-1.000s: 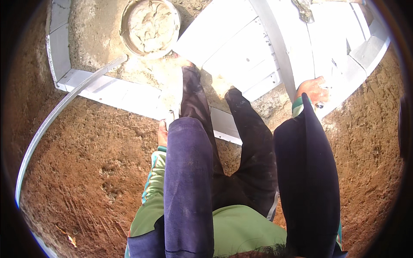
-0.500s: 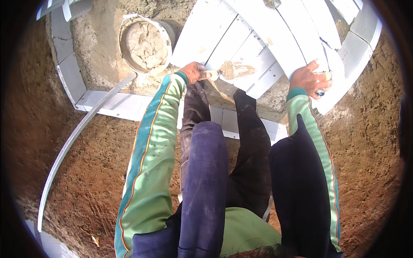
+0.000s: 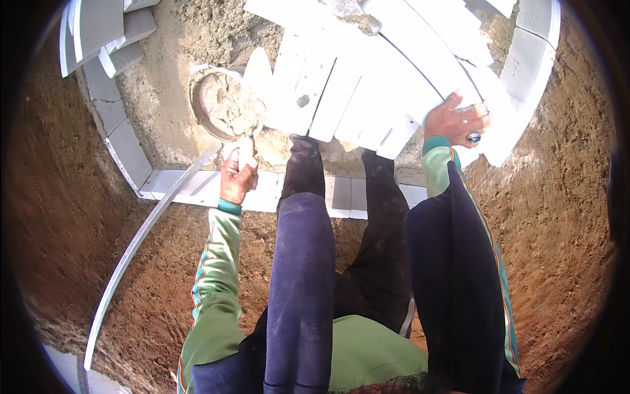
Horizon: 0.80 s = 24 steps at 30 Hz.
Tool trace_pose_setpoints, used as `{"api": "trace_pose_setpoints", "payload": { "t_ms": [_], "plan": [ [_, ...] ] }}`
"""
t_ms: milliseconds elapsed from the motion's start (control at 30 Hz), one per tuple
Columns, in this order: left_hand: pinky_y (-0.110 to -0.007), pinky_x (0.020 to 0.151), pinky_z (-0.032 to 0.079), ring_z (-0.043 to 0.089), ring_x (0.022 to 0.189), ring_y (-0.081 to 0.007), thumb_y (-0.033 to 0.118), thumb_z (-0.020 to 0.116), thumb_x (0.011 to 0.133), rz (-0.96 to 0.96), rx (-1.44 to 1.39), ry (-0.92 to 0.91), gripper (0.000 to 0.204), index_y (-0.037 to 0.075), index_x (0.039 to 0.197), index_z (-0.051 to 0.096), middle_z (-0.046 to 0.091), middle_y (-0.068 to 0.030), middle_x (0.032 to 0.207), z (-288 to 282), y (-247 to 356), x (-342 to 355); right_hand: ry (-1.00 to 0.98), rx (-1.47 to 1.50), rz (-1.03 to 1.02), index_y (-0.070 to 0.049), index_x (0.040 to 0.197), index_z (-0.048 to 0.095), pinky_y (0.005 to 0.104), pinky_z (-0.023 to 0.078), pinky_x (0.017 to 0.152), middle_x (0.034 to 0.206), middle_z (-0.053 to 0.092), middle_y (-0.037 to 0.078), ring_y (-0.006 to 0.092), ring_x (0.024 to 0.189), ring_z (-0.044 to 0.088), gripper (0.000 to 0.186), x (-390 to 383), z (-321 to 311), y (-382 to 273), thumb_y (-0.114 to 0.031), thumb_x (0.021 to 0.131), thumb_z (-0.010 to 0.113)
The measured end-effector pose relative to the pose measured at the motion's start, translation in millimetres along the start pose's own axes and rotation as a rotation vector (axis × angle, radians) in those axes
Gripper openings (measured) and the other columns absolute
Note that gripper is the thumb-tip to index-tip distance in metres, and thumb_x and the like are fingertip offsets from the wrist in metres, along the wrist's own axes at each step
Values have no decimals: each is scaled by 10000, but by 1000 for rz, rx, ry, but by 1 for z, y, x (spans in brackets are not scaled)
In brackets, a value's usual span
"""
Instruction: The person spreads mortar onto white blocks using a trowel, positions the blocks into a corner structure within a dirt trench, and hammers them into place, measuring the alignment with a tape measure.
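Observation:
My left hand [image 3: 237, 176] is closed round the pale handle of a trowel [image 3: 258, 71]. Its bright blade stands at the right side of a round bucket [image 3: 195, 108], partly across the opening. Thick beige mortar [image 3: 220, 102] fills the bucket. Over on the right, my right hand [image 3: 456, 123] grips the near end of a white slab [image 3: 420, 92], thumb pointing away and fingers bent over it; the fingertips are hidden. More white slabs lie overlapped beside it, washed out by glare. A smear of mortar [image 3: 302, 101] marks one of them.
A long, thin pale strip [image 3: 134, 240] leans from near the bucket toward the lower left. Low grey-white blocks [image 3: 187, 187] edge the ground in front of my legs and up both sides. Several slabs [image 3: 98, 29] are stacked at the far left. Brown earth [image 3: 551, 217] surrounds this.
My left hand has swung left with the trowel, from the slabs to the bucket, and the blade now points away from me. My right hand stays on the slab.

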<state>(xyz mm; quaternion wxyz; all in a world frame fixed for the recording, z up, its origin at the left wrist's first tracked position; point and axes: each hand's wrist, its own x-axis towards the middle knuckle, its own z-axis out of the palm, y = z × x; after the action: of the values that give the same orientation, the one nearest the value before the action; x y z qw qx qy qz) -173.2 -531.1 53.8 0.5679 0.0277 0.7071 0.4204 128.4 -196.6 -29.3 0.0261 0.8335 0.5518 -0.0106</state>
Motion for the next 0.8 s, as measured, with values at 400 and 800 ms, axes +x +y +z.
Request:
{"api": "trace_pose_setpoints", "payload": {
  "t_ms": [400,800],
  "plan": [
    [-238,535,390,465,600,-53,271,780,927,-222,-37,-236,453,75,1301,617,604,39,834,157,12,-24,-12,91,-31,30,1570,221,637,93,1161,1623,121,310,451,1530,75,847,-3,-1,-3,-631,1041,257],
    [-216,634,487,590,695,-85,213,750,948,-83,-285,-84,398,-2,1270,660,697,-46,930,104,8,-28,40,16,-98,38,1526,272,643,131,1139,1594,171,288,461,1517,88,826,-3,9,5,-625,1034,315]
  ]
}}
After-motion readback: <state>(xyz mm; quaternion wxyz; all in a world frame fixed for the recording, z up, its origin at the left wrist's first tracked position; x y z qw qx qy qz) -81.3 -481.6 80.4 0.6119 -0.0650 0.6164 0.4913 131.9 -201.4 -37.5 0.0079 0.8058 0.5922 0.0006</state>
